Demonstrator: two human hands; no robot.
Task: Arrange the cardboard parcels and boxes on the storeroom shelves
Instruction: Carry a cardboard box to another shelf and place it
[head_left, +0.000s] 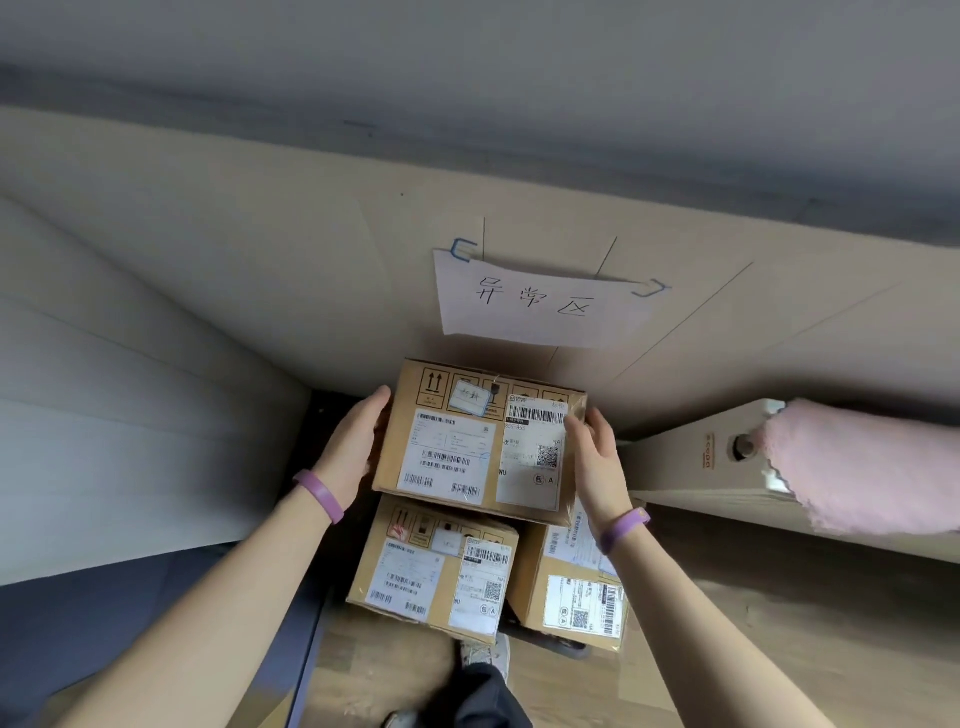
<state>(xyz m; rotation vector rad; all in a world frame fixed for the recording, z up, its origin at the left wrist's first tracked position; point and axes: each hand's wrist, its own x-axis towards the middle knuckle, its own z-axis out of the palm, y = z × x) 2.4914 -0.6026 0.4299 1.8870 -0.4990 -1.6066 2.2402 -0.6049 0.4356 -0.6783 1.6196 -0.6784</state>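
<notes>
A brown cardboard box (470, 441) with white shipping labels is between my two hands, raised above two other boxes. My left hand (353, 444) lies flat against its left side, fingers straight. My right hand (592, 457) presses its right side, with the thumb over the front label. Below it a similar labelled box (431, 577) sits lower left, and a third labelled box (571, 592) sits lower right. Both wrists wear purple bands.
A large cardboard panel (260, 234) stands behind, with a white paper sign (540, 301) with handwritten characters taped to it. A long flat carton (701, 457) with a pink cloth (862, 467) lies right. A white slab (104, 389) leans left. My shoe (485, 652) stands on the wood floor.
</notes>
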